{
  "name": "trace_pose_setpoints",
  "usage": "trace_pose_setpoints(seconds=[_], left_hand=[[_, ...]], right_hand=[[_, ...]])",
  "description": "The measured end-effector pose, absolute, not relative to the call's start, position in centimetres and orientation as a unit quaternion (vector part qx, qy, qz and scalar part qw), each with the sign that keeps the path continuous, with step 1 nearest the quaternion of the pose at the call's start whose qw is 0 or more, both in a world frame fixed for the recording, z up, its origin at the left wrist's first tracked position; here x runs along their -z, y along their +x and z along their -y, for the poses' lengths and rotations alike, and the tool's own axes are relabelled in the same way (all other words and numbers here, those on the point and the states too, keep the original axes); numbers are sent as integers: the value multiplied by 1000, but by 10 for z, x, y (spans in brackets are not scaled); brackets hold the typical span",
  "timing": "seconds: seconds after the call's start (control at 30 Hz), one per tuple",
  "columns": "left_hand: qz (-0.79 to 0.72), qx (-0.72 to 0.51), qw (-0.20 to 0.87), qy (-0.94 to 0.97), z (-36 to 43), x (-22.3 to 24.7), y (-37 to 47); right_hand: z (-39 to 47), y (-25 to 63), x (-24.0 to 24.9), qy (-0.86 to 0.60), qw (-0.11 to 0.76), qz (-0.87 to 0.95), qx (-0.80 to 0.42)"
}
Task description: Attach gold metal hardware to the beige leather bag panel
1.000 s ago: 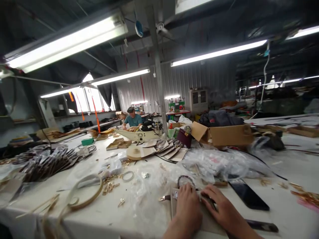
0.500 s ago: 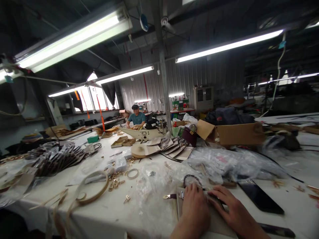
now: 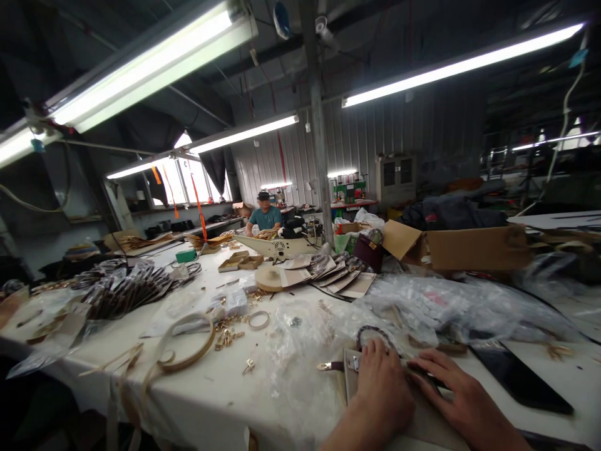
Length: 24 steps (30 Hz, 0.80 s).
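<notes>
A flat grey-beige bag piece (image 3: pixel 429 431) lies on the table at the near right, largely covered by my hands. My left hand (image 3: pixel 382 391) presses down on its upper part, fingers close together and bent over it. On the right side, my right hand (image 3: pixel 457 391) grips a dark edge of the piece between thumb and fingers; the fingertips are partly hidden. A short dark strap with a gold metal tip (image 3: pixel 331 366) sticks out to the left. Just beyond my fingers curves a dark patterned loop (image 3: pixel 373 332), like a handle.
Crumpled clear plastic (image 3: pixel 300 357) spreads left of the piece; a black phone (image 3: pixel 523 379) lies to the right. Farther left are a tape roll (image 3: pixel 188 351) and gold fittings (image 3: pixel 228 335). Behind stand a cardboard box (image 3: pixel 479 249) and a seated person (image 3: pixel 265 217). Another person's hand (image 3: pixel 12 307) shows at the left edge.
The view has turned slightly left, so the scene sits farther right. Another person's hand has appeared at the left edge. My hands stay on the bag piece almost unchanged.
</notes>
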<state>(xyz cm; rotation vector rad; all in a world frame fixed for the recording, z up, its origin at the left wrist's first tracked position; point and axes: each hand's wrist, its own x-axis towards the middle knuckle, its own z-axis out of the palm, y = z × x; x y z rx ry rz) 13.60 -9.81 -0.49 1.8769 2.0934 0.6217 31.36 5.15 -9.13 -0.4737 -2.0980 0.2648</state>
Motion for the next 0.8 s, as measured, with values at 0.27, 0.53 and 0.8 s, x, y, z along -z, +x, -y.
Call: trace_pose_setpoints(seconds=[0.27,0.53,0.8], left_hand=[[-760,-266,129,579,79,4,134],[-752,-258,87,600,77,13,142],[-750,-243,94,608,82,9,145]], right_hand=[[-47,315,83,-194,455,859,-133],[-50,316,89,-189,469,856,-105],[-46,315,83,-186,477,851,-113]])
